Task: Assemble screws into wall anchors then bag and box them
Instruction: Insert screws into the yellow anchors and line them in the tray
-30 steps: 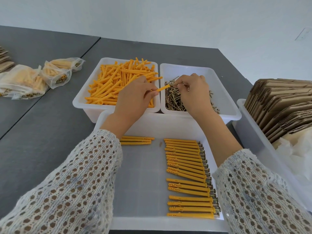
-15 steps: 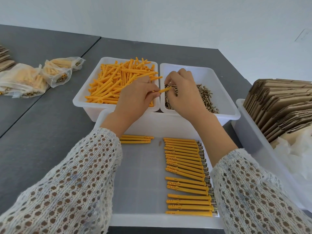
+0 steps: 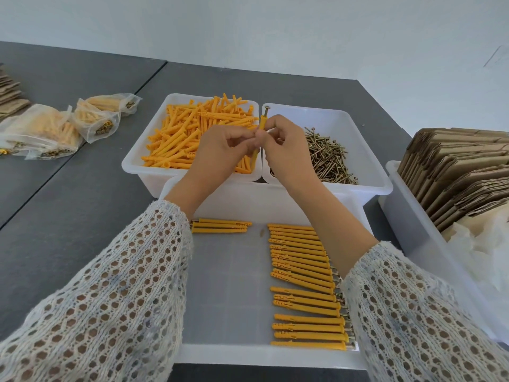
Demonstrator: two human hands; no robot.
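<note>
Biggest risk: the screw (image 3: 266,109) stands with its head proud of the upright anchor (image 3: 262,124), so it looks only partly seated; a push off the anchor's axis could jam it or tip it out, likely down into the bins below
Second risk: the pinch is high on the anchor, near its open end; squeezing there may close the bore and stall the screw
Smaller risk: a dropped piece could land in the wrong bin, since the hands hover over the seam between the two
Cardboard bin (image 3: 396,205): far right, holding a dense stack of flattened boxes (image 3: 457,172) standing on edge, with pale crumpled wrapping in front of them
Front tray (image 3: 248,357): nearest the person; a long column of finished anchors (image 3: 303,282) lying side by side on the right, three more in a short group (image 3: 220,226) at upper left
Anchor bin (image 3: 132,164): heaped with loose orange anchors
Screw bin (image 3: 380,186): a loose pile of brass-coloured screws (image 3: 327,158) toward its near side
Bags (image 3: 102,117): filled clear bags on the table at left, well apart from the bins
Left hand (image 3: 220,153): fingertips pinching the anchor from the left
Right hand (image 3: 286,153): fingertips closed on the same anchor from the right, just below the screw head
</note>
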